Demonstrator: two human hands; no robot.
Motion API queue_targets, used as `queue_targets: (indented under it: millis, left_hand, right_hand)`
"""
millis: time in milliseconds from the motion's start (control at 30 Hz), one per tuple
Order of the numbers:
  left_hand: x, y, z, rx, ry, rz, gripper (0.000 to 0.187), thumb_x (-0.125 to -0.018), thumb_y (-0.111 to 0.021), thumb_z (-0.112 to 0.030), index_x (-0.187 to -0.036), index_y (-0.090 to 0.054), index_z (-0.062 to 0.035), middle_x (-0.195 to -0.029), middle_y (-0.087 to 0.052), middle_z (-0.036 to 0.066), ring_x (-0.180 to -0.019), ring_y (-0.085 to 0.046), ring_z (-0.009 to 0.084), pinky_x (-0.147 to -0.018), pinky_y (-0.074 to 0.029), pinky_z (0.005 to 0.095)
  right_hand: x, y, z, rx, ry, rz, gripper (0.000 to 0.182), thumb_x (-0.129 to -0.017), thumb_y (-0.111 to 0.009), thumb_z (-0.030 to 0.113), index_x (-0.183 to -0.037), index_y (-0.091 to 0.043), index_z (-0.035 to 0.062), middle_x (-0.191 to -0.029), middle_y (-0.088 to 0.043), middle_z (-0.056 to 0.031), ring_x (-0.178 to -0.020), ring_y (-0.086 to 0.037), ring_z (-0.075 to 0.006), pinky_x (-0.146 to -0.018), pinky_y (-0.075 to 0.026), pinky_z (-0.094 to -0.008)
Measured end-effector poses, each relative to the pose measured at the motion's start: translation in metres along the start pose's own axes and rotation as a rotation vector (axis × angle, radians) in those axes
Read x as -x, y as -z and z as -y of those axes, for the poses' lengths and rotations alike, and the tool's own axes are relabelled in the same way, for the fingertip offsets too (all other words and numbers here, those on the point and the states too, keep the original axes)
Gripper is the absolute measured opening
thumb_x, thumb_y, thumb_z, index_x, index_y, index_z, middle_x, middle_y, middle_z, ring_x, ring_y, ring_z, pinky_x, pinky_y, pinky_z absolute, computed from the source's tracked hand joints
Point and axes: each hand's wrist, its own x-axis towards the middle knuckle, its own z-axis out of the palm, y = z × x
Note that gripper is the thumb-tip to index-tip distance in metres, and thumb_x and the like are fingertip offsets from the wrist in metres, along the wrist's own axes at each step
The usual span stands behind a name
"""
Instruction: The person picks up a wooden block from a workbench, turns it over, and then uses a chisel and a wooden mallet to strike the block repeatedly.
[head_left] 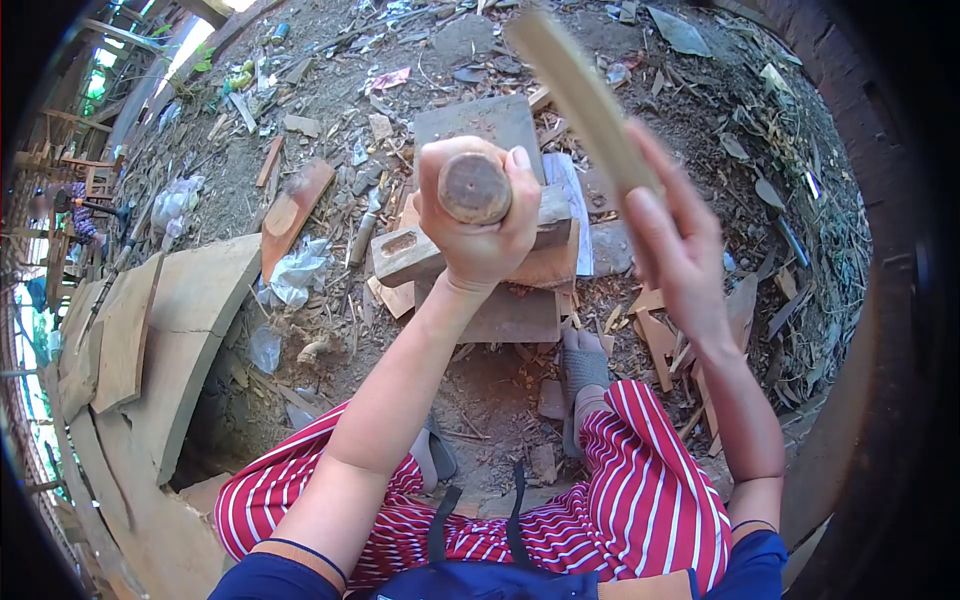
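Note:
Near the centre, my left hand [487,250] is wrapped round a thick, round wooden chisel handle [475,188], seen end-on from above; the blade is hidden beneath the hand. Under it lies a piece of wood [410,258] with an oval slot cut near its left end. This piece rests across wooden blocks and a board [510,318]. My right hand [685,245] grips a flat wooden stick [580,95], raised to the right of the handle and slightly blurred. The stick is apart from the handle.
Wood chips and scraps litter the dirt floor. A reddish wood piece [297,215] and a plastic bag [297,275] lie left. Large curved boards [205,340] stand at the far left. My sandalled foot [585,365] is close to the blocks.

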Motion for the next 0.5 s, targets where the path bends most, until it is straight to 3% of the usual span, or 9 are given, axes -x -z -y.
queue_targets:
  millis: [67, 100, 167, 233, 267, 300, 333, 400, 500]
  left_hand:
    - [0.002, -0.001, -0.002, -0.047, -0.034, 0.002, 0.024, -0.085, -0.058, 0.009, -0.095, -0.041, -0.005, -0.073, -0.054, 0.005, -0.053, -0.052, 0.0055, -0.045, -0.044, 0.0208]
    - [0.004, -0.002, -0.002, 0.045, 0.113, -0.053, 0.022, -0.082, -0.065, 0.004, -0.092, -0.047, -0.0044, -0.076, -0.056, 0.004, -0.06, -0.055, 0.0074, -0.055, -0.046, 0.0224]
    - [0.003, -0.004, 0.0, 0.149, 0.252, -0.099, 0.021, -0.079, -0.071, -0.001, -0.09, -0.053, -0.0039, -0.078, -0.059, 0.003, -0.067, -0.058, 0.0094, -0.065, -0.047, 0.024]
    - [-0.004, 0.001, 0.005, -0.084, -0.043, -0.057, 0.02, -0.079, -0.07, -0.002, -0.09, -0.053, -0.0051, -0.079, -0.06, 0.003, -0.07, -0.059, 0.0105, -0.068, -0.047, 0.0241]
    - [-0.004, -0.003, 0.004, 0.042, 0.149, -0.164, 0.02, -0.08, -0.07, -0.003, -0.09, -0.052, -0.005, -0.079, -0.059, 0.002, -0.072, -0.058, 0.0109, -0.07, -0.047, 0.0249]
    - [-0.006, -0.002, 0.002, 0.041, 0.14, -0.166, 0.02, -0.08, -0.07, -0.003, -0.09, -0.052, -0.005, -0.079, -0.059, 0.002, -0.072, -0.058, 0.0109, -0.07, -0.047, 0.0249]
    - [-0.006, 0.0, 0.0, 0.028, 0.179, -0.151, 0.021, -0.08, -0.07, -0.003, -0.09, -0.052, -0.0048, -0.078, -0.058, 0.002, -0.071, -0.057, 0.0109, -0.07, -0.047, 0.0252]
    - [-0.004, 0.0, 0.001, 0.12, 0.283, -0.108, 0.021, -0.08, -0.07, -0.004, -0.09, -0.051, -0.0046, -0.077, -0.055, 0.001, -0.068, -0.053, 0.0111, -0.069, -0.046, 0.0261]
    - [0.003, -0.002, 0.003, 0.018, 0.111, -0.12, 0.024, -0.079, -0.071, -0.006, -0.096, -0.055, -0.0043, -0.08, -0.059, 0.003, -0.072, -0.058, 0.0121, -0.071, -0.048, 0.0266]
  right_hand:
    - [-0.006, 0.002, 0.043, 0.015, 0.337, -0.06, 0.049, -0.095, -0.059, 0.021, -0.142, -0.049, 0.0096, -0.118, -0.064, -0.0138, -0.096, -0.064, -0.0176, -0.083, -0.051, -0.0279]
    - [-0.011, 0.004, 0.05, 0.022, 0.344, -0.069, 0.049, -0.095, -0.059, 0.021, -0.142, -0.049, 0.0096, -0.118, -0.064, -0.0138, -0.096, -0.064, -0.0176, -0.083, -0.051, -0.0279]
    - [-0.017, 0.009, 0.062, 0.348, 0.852, -0.049, 0.053, -0.093, -0.055, 0.02, -0.145, -0.046, 0.0125, -0.081, -0.063, -0.0041, -0.06, -0.054, -0.0113, -0.056, -0.047, -0.0309]
    - [-0.001, 0.007, 0.077, 0.805, 0.473, 0.317, 0.051, -0.086, -0.06, 0.011, -0.135, -0.054, 0.0004, -0.088, -0.066, -0.013, -0.069, -0.061, -0.0207, -0.065, -0.051, -0.033]
    - [-0.002, 0.009, 0.08, 0.841, 0.467, 0.309, 0.049, -0.087, -0.06, 0.012, -0.135, -0.055, 0.0025, -0.087, -0.065, -0.0133, -0.068, -0.061, -0.0206, -0.064, -0.051, -0.0327]
    - [-0.008, 0.012, 0.082, 0.879, 0.465, 0.307, 0.048, -0.087, -0.061, 0.012, -0.135, -0.056, 0.0046, -0.086, -0.065, -0.0136, -0.068, -0.061, -0.0204, -0.063, -0.051, -0.0325]
    - [-0.017, 0.012, 0.084, 0.877, 0.47, 0.305, 0.048, -0.087, -0.061, 0.012, -0.135, -0.056, 0.0046, -0.086, -0.065, -0.0136, -0.068, -0.061, -0.0204, -0.063, -0.051, -0.0325]
    - [-0.033, 0.009, 0.089, 0.311, 0.956, -0.004, 0.05, -0.089, -0.063, 0.018, -0.138, -0.055, 0.0183, -0.077, -0.062, -0.0109, -0.059, -0.057, -0.0178, -0.056, -0.049, -0.0327]
    - [-0.014, 0.005, 0.089, 0.492, 0.84, 0.116, 0.055, -0.09, -0.063, 0.022, -0.143, -0.05, 0.0284, -0.076, -0.061, -0.0093, -0.056, -0.055, -0.0175, -0.055, -0.049, -0.033]
